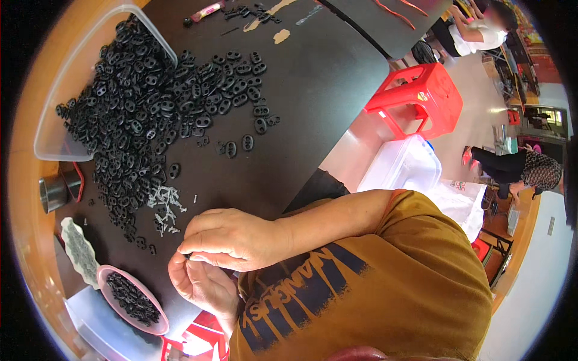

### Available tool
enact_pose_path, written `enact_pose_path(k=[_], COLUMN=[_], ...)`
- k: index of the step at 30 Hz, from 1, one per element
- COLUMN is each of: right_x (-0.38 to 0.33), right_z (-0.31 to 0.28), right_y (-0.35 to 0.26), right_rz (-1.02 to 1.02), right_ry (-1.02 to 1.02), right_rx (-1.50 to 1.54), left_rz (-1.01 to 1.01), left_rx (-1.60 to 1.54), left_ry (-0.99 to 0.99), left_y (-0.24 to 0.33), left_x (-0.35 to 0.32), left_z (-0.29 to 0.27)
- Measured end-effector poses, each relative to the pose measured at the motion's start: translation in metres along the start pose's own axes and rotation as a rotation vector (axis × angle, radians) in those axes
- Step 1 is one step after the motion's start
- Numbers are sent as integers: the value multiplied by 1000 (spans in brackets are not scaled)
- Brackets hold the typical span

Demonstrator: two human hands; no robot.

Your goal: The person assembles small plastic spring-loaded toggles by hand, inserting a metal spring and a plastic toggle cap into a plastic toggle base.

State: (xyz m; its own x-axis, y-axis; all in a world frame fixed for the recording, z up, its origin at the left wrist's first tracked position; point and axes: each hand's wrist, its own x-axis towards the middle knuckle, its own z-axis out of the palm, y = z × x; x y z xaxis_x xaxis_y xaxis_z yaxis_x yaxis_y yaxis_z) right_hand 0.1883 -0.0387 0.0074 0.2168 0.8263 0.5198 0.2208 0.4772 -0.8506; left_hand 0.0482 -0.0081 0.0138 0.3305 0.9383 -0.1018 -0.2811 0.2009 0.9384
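right hand (232, 239) over left hand (201, 283), fingers pinched

I see a heap of two-holed plastic parts (150, 114) spilling from a tipped tray (57, 129) onto the table (319, 78). Nearer me, a small cluster of screws (165, 207) lies just below the heap. My hands meet near the table's edge, right hand (232, 237) over left hand (201, 283). Left of them sits a bowl (129, 298) holding more parts. A stool (418, 96) stands beyond the table, on the right.
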Motion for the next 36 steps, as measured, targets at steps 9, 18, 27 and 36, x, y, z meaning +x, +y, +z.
enact_pose_path(k=[9,18,27,36], right_x=[-3,-2,-7,-10], right_z=[6,2,4,-3], right_y=[-3,-3,1,1], right_rz=[12,28,-11,-92], right_ry=[1,-226,-234,-238], right_rx=[31,18,39,136], left_rz=[-11,286,81,455], left_rx=[-116,-1164,-591,1185], left_ry=[35,140,-116,-345], left_y=[16,107,53,35], left_x=[-4,21,35,58], left_z=[-6,-98,-41,18])
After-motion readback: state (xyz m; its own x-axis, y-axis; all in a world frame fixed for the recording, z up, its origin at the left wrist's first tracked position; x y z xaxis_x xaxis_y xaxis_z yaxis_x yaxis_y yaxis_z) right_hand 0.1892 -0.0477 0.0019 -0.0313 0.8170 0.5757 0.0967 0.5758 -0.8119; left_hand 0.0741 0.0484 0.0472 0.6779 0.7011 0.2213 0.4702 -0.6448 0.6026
